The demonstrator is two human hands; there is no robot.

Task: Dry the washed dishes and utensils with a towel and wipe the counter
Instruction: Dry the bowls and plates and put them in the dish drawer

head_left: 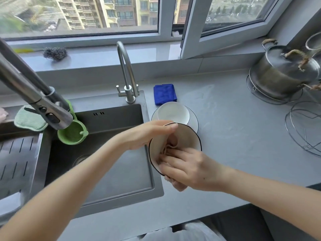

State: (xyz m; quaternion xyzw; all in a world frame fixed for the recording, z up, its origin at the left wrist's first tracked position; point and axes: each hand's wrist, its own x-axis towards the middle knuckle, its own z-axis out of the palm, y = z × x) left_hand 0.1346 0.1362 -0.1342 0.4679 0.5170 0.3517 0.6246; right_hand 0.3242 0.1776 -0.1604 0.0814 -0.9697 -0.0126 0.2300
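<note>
Towel (pixel 171 147) inside round bowl (pixel 192 136) (black-rimmed)

Daylight comes in through the window (pixel 79 14) at the far side, leaving the scene bright and evenly lit. The counter (pixel 225 119) shows a pale sheen and only soft, faint shadows. The sink (pixel 111 122) stays darker. Wide-angle distortion bends the edges, and the near faucet (pixel 31 94) at left looms large and slightly blurred.

White black-rimmed bowl (pixel 191 136), beige towel (pixel 166 146), blue cloth (pixel 164 94)
</note>
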